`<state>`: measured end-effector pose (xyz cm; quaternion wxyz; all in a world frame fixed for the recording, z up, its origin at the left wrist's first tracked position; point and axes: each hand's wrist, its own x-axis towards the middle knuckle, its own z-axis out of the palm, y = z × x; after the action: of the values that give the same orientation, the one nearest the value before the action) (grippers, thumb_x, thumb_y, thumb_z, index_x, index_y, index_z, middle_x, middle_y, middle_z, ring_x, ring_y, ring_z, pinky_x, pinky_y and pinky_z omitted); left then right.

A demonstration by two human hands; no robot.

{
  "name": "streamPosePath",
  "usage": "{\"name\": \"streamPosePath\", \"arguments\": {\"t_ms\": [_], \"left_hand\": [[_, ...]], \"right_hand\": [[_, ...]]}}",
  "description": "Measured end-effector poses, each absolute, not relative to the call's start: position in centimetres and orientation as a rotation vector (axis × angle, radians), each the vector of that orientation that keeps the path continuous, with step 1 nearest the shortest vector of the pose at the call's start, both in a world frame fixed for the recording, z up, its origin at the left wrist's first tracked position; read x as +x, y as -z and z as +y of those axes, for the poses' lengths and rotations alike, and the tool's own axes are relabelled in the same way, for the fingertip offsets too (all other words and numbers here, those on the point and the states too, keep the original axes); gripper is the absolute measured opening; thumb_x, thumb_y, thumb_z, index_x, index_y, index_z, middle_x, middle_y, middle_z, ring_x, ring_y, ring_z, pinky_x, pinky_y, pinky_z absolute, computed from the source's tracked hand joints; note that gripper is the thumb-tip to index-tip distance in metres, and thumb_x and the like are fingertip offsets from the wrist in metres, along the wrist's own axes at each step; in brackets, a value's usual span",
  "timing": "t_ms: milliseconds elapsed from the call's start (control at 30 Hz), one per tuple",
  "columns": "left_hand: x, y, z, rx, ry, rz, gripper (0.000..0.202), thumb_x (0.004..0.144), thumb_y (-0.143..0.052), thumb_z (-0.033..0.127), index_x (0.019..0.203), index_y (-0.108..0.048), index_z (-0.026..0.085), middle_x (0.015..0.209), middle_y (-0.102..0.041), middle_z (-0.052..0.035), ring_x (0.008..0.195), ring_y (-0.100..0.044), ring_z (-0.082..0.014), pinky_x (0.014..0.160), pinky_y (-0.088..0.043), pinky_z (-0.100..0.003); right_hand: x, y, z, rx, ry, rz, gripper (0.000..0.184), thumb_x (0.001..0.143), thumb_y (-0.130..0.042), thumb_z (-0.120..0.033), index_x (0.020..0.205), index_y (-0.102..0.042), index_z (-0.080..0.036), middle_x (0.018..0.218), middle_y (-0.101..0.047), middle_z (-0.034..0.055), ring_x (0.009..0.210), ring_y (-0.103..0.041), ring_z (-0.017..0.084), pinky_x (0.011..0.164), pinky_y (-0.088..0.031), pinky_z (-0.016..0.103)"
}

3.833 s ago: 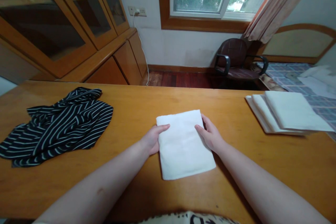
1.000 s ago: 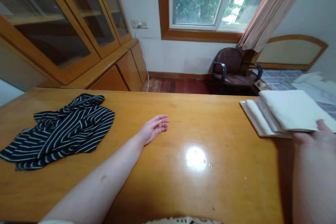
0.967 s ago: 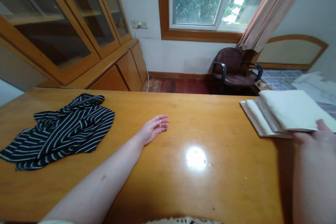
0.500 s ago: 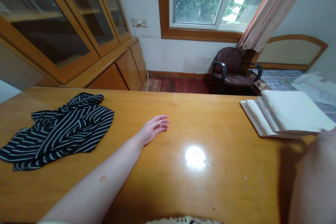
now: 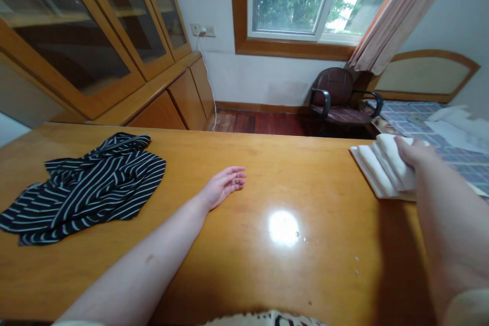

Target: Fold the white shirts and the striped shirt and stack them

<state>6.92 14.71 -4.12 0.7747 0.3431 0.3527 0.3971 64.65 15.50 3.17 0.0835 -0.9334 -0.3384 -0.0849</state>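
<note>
My left hand (image 5: 224, 187) rests on the bare wooden table (image 5: 267, 270), palm turned inward, fingers loosely stretched and holding nothing. To its left lies a crumpled black cloth with white stripes (image 5: 103, 183), apart from the hand. At the table's right side, my right hand (image 5: 416, 153) has come down on a stack of folded white cloths (image 5: 385, 168). The thumb side lies over the upper layers; the other fingers are hidden behind the hand. Layered folded edges face left, while the hand and forearm cover the stack's right part.
A glass-door cabinet (image 5: 103, 35) stands along the left. Beyond the table are an office chair (image 5: 336, 97), a curtained window (image 5: 294, 0) and a bed with a plaid sheet (image 5: 405, 112). A white cable (image 5: 208, 76) hangs from the wall socket. Small bits (image 5: 357, 265) dot the tabletop.
My right hand has moved forward and left from the stack's near right corner onto its top. Less of the white cloths shows at the right. The left hand and striped cloth have stayed put.
</note>
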Motion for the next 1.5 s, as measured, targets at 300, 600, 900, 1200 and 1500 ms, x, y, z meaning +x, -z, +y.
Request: {"name": "streamPosePath", "arguments": {"t_ms": [300,600,900,1200,1500], "left_hand": [[7.0,4.2,14.8,0.776,-0.840,0.763,0.030,0.076,-0.065,0.022,0.104,-0.063,0.012,0.095,-0.066,-0.0095,0.079,-0.062,-0.0139,0.079,-0.049,-0.031],[7.2,4.0,14.5,0.769,-0.873,0.778,0.026,0.075,-0.066,0.019,0.100,-0.064,0.012,0.092,-0.066,-0.0087,0.077,-0.062,-0.0127,0.077,-0.049,-0.029],[7.3,4.4,14.4,0.818,-0.922,0.816,0.029,0.072,-0.067,0.023,0.099,-0.063,0.014,0.091,-0.066,-0.0080,0.075,-0.062,-0.0129,0.073,-0.050,-0.029],[1.2,-0.1,14.9,2.136,-0.924,1.633,0.031,0.083,-0.049,0.034,0.106,-0.065,0.020,0.111,-0.065,-0.0077,0.103,-0.059,-0.0228,0.093,-0.044,-0.038],[-9.3,0.6,17.8,1.746,-0.196,2.601,0.058,0.087,-0.040,0.045,0.133,-0.044,0.008,0.142,-0.037,-0.0260,0.123,-0.040,-0.0467,0.090,-0.040,-0.058]], "right_hand": [[62.0,-2.0,15.0,-2.706,-0.007,-0.711,0.082,0.085,-0.026,-0.070,0.148,-0.027,-0.017,0.148,-0.019,0.0319,0.132,-0.026,0.035,0.085,-0.020,0.057],[60.6,-4.1,15.0,-2.717,0.135,-0.632,0.078,0.086,-0.042,-0.060,0.144,-0.034,-0.008,0.145,-0.020,0.0368,0.133,-0.024,0.035,0.085,-0.021,0.057],[38.9,0.0,14.6,-1.827,-0.721,-1.139,0.034,0.079,-0.050,-0.044,0.077,-0.065,-0.014,0.067,-0.065,0.0079,0.051,-0.052,0.014,0.052,-0.040,0.028],[32.2,5.2,12.2,-1.510,-0.903,-1.214,0.036,0.075,-0.056,-0.050,0.057,-0.052,-0.020,0.049,-0.047,-0.0029,0.049,-0.042,0.011,0.050,-0.032,0.025],[35.2,4.4,12.6,-1.188,-1.426,-1.035,0.030,0.072,-0.065,-0.047,0.074,-0.057,-0.018,0.065,-0.059,-0.0002,0.045,-0.039,0.007,0.042,-0.027,0.022]]}}
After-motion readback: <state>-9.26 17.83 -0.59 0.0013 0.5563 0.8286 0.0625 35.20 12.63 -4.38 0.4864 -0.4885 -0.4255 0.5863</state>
